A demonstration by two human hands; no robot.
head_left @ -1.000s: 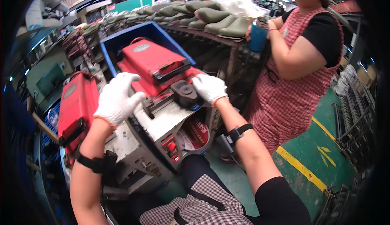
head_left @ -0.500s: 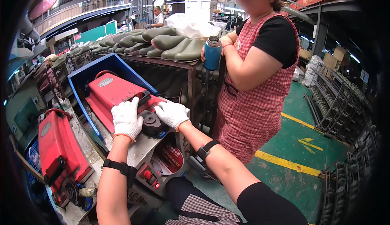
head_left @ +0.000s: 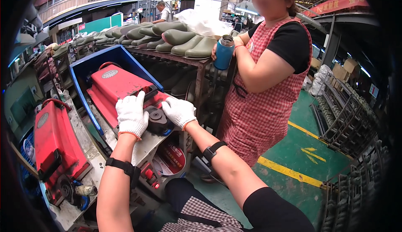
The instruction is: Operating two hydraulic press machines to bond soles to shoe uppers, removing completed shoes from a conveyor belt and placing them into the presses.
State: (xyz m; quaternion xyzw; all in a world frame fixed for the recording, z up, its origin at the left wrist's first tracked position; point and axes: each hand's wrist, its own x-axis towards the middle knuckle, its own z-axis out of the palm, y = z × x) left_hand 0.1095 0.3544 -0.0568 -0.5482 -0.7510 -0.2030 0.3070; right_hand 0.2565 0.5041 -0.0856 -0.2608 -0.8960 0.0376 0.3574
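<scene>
My left hand [head_left: 132, 114], in a white knit glove, rests on the front end of a red machine cover [head_left: 121, 85], its fingers apart next to a black handle [head_left: 144, 97]. My gloved right hand [head_left: 179, 111] lies against the cover's front right end, fingers reaching left and partly hidden. I see nothing held in either hand. Between the hands sits a black round machine part [head_left: 156, 117] with a stepped centre. A second red machine cover [head_left: 58, 140] with its own black handle stands to the left.
A blue tray [head_left: 86, 110] surrounds the nearer machine's back. Olive rubber boots [head_left: 184, 46] cover a rack behind it. A co-worker in a red checked apron [head_left: 272, 85] stands right, a hand on a blue bottle [head_left: 224, 53]. Metal racks [head_left: 343, 102] line the far right. Red buttons [head_left: 149, 174] sit below.
The view has shifted slightly, so the machines and co-worker sit a little differently in the picture. Both hands stay at the same places on the red machine.
</scene>
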